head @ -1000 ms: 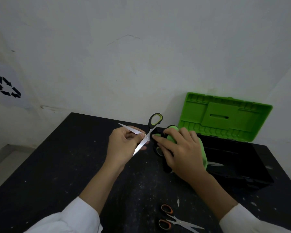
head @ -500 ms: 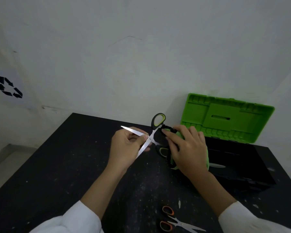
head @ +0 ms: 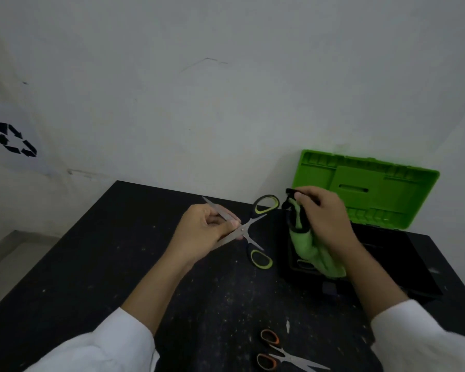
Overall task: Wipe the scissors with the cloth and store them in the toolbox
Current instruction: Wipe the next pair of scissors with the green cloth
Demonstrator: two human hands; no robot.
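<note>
My left hand (head: 202,234) pinches the blades of a pair of scissors with black-and-green handles (head: 255,229), held spread open above the black table. My right hand (head: 325,218) grips a green cloth with a black edge (head: 306,245), lifted to the right of the scissors and apart from them; the cloth hangs over the left end of the toolbox. The toolbox (head: 403,267) has a black tub and a green lid (head: 365,186) standing open against the wall.
A second pair of scissors with orange handles (head: 277,355) lies on the table (head: 91,264) near its front edge, between my white sleeves. The table's left edge drops to the floor. A white wall with a recycling symbol (head: 16,142) stands behind.
My right hand with the cloth has left the scissors' handles and risen to the right. The scissors have opened wider, so both handle loops show.
</note>
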